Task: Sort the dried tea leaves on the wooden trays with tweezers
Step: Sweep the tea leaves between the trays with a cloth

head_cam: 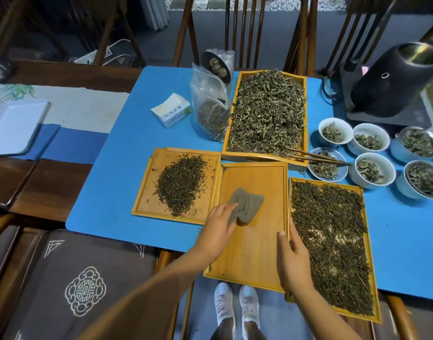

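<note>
On the left of the blue mat a small tray holds a heaped pile of dark tea, likely leaves already picked out. Next to it the middle tray is bare of leaves and overhangs the table edge; the left hand reaches in with fingers extended, pressing a grey cloth onto the wood, seemingly wiping it clean before use. The right hand steadies that tray, thumb hooked over its right rim, the other fingers out of sight behind it. Just beside, the right tray carries tea spread thin for picking. The tweezers lie untouched between the big back tray and a saucer among the bowls
</note>
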{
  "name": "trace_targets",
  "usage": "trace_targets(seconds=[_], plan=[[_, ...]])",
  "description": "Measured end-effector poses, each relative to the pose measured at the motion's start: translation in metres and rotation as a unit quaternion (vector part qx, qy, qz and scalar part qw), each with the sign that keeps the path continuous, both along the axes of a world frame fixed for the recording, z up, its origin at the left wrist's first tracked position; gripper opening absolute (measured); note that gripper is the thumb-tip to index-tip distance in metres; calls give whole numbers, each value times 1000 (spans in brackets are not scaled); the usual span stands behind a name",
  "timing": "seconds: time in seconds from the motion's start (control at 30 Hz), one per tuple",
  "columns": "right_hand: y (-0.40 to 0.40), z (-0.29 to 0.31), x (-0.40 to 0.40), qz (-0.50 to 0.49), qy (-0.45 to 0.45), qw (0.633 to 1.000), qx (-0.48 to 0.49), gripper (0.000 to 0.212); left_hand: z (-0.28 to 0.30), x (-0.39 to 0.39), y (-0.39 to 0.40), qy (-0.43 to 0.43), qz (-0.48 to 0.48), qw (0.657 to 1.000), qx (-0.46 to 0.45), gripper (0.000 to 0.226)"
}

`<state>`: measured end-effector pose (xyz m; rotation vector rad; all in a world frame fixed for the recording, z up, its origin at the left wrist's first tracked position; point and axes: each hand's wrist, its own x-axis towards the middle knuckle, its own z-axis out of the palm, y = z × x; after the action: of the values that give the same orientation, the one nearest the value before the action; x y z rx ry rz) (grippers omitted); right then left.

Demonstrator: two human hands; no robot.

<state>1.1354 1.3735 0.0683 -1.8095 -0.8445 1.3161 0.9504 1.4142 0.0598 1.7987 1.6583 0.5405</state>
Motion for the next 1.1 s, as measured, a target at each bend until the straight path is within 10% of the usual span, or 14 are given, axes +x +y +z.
trace_targets(seconds=[1.1], plan=[[24, -3, 7, 201, -400, 894, -15, 28, -20, 12, -1, 120, -41, 992, -10, 55]])
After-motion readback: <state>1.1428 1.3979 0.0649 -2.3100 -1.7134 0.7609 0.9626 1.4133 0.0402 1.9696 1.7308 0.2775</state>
